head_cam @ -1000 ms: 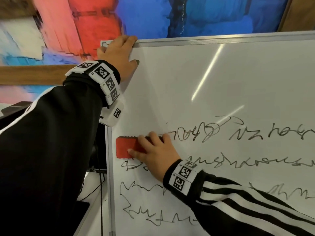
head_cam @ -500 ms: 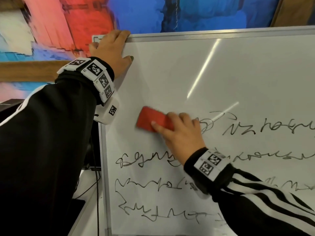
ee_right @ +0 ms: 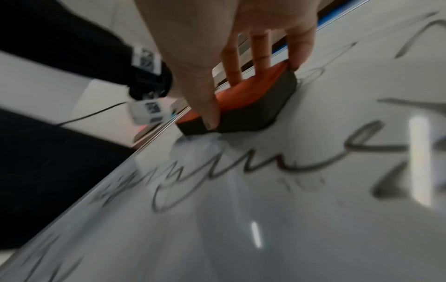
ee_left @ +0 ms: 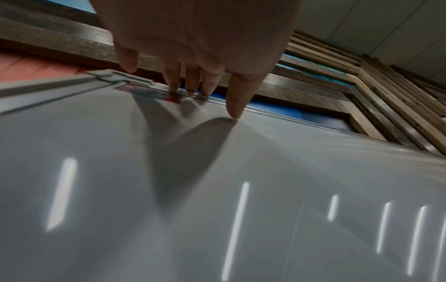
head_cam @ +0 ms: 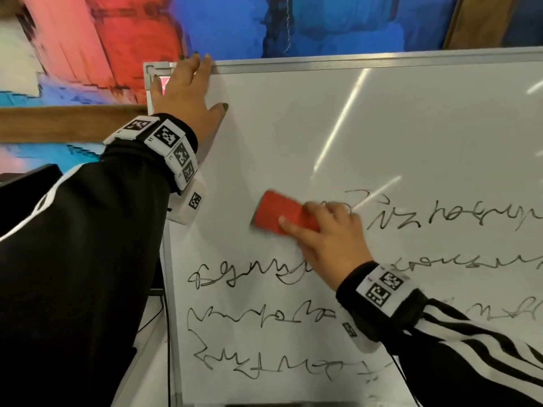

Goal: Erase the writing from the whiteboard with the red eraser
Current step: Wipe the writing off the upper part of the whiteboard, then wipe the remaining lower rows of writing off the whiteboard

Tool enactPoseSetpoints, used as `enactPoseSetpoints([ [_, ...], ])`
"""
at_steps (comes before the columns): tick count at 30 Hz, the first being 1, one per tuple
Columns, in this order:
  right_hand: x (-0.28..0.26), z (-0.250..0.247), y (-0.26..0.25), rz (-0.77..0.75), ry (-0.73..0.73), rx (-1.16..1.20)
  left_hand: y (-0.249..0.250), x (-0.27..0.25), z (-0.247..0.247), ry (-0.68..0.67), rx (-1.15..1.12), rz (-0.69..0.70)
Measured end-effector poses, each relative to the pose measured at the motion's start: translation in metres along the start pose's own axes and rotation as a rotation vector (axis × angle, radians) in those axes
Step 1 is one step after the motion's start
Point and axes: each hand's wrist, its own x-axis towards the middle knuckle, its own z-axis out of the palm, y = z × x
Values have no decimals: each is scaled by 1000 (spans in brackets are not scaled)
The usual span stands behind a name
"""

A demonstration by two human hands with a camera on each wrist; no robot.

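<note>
The whiteboard (head_cam: pixel 367 136) fills the head view, with several rows of black scribbled writing (head_cam: pixel 252 274) on its lower half. My right hand (head_cam: pixel 326 239) grips the red eraser (head_cam: pixel 279 214) and presses it flat on the board, at the left end of the top row of writing. In the right wrist view the eraser (ee_right: pixel 243 99) shows a red top and a dark felt base, with thumb and fingers pinching its sides. My left hand (head_cam: pixel 188 95) lies flat on the board's top left corner, fingers over the top frame (ee_left: pixel 190 91).
A colourful red and blue painting (head_cam: pixel 205 22) with a wooden frame hangs behind the board. Left of the board's edge (head_cam: pixel 169 289) a black cable (head_cam: pixel 167 333) hangs down over a pale surface. The board's upper half is bare white.
My right hand has swept the eraser from the board's left edge to the right along the top row, wiping off that row's left part. The left hand stays on the corner.
</note>
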Motion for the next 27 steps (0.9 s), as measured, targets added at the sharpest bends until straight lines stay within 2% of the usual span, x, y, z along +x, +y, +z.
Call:
enactPoseSetpoints([
  [2, -13, 2, -3, -157, -103, -10, 5, -5, 0, -14, -6, 17],
  [3, -13, -1, 4, -184, -118, -16, 7, -8, 0, -24, -3, 30],
  [4, -11, -6, 13, -153, -105, -18, 10, -11, 1, -35, 7, 49],
  [8, -3, -21, 38, 214, 62, -2, 23, -32, 6, -73, 37, 119],
  [9, -7, -19, 34, 219, 82, -10, 27, -38, 9, -87, 26, 134],
  [12, -26, -9, 18, -13, -38, -19, 42, -57, 18, -124, -24, 184],
  [14, -30, -15, 33, -71, -95, -22, 51, -69, 23, -147, -54, 227],
  [15, -29, -19, 46, -11, -69, -12, 55, -75, 25, -158, -67, 251],
  [18, -27, -32, 70, 298, 68, 23, 66, -91, 33, -177, -90, 301],
  [20, -29, -29, 60, 364, 94, 4, 70, -100, 39, -177, -102, 305],
  [21, -32, -25, 52, 329, 72, 5, 73, -103, 42, -173, -108, 304],
  [23, -41, -17, 38, 154, -22, -15, 75, -107, 46, -168, -117, 298],
  [25, -43, -21, 46, 26, -90, -72, 76, -110, 50, -179, -115, 303],
  [27, -34, -31, 68, 100, -57, -76, 77, -113, 53, -185, -110, 312],
])
